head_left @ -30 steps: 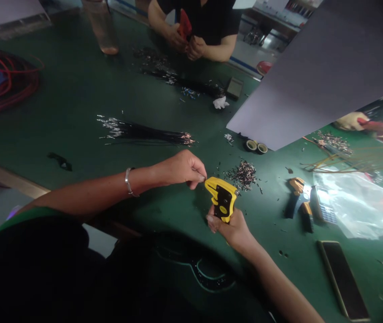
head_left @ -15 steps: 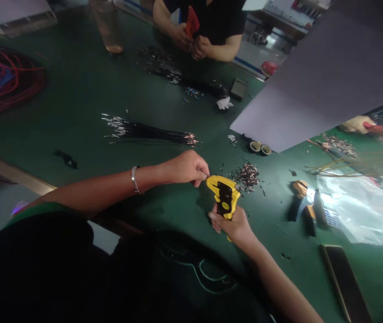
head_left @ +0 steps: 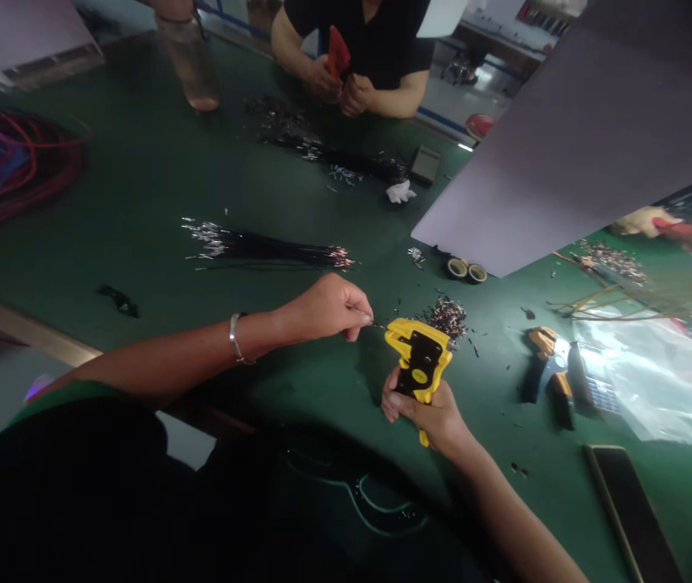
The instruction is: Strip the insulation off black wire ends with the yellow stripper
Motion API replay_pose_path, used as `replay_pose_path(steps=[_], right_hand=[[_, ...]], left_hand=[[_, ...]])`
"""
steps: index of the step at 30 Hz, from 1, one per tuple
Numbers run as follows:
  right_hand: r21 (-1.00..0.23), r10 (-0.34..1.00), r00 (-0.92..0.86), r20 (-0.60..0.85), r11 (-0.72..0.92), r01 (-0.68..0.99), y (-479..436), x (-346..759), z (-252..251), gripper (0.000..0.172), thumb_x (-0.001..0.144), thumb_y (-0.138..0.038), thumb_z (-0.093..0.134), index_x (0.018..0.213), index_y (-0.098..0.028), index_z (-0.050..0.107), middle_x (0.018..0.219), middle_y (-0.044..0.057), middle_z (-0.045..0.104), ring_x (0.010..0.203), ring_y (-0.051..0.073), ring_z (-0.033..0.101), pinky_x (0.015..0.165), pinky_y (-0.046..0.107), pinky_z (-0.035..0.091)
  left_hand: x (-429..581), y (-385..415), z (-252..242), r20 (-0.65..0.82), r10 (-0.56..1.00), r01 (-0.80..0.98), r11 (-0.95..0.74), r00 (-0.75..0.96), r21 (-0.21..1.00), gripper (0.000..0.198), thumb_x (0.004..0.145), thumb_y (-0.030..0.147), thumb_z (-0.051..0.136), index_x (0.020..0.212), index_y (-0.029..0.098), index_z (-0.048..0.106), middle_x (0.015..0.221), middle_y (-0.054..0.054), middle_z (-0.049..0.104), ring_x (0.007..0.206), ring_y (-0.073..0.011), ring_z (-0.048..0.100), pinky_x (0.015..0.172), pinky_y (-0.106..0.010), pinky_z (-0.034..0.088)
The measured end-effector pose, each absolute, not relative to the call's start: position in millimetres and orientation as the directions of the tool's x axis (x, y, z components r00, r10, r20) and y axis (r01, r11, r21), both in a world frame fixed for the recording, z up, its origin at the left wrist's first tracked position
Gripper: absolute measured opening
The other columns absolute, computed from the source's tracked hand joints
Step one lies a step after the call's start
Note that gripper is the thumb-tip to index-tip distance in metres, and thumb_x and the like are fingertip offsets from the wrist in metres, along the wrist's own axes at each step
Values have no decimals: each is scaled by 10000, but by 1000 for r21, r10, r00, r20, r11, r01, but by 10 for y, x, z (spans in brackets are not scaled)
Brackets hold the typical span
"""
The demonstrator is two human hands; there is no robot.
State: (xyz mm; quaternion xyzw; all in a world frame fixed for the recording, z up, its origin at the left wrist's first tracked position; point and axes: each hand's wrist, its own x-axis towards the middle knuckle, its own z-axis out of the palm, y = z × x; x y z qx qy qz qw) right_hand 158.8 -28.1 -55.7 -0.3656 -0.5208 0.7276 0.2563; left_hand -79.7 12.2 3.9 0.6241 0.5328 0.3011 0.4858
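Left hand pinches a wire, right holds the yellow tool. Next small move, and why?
Probably ease the wire into the head of the yellow tool: the left hand pinches it just short, a gap showing, and the right hand grips the handles.

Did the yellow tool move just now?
Yes. The yellow tool in the right hand slid a little to the right, closer to the pile of metal bits and away from the left hand.

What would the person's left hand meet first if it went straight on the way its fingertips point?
Probably the head of the yellow tool in the right hand; the left hand points rightward at it, though depth is unclear.
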Motion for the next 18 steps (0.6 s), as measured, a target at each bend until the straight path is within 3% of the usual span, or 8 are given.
replay_pose_path(steps=[10,18], right_hand=[[-936,734,-640,-226,-345,-66,-301,1579,-451,279,753,-358,760,893,-186,591,726,10,567,641,176,555,634,363,480],[-941,735,-653,-182,-324,-103,-298,1579,-456,266,760,-337,756,925,-189,607,773,28,611,718,189,580,720,373,494]], left_hand=[[-745,45,123,-77,976,441,-22,206,897,169,749,168,571,718,135,733,534,-2,665,469,-73,486,487,-187,362],[-761,7,75,128,974,519,-208,186,829,199,785,167,552,656,153,704,571,16,660,527,-86,535,521,-194,373]])
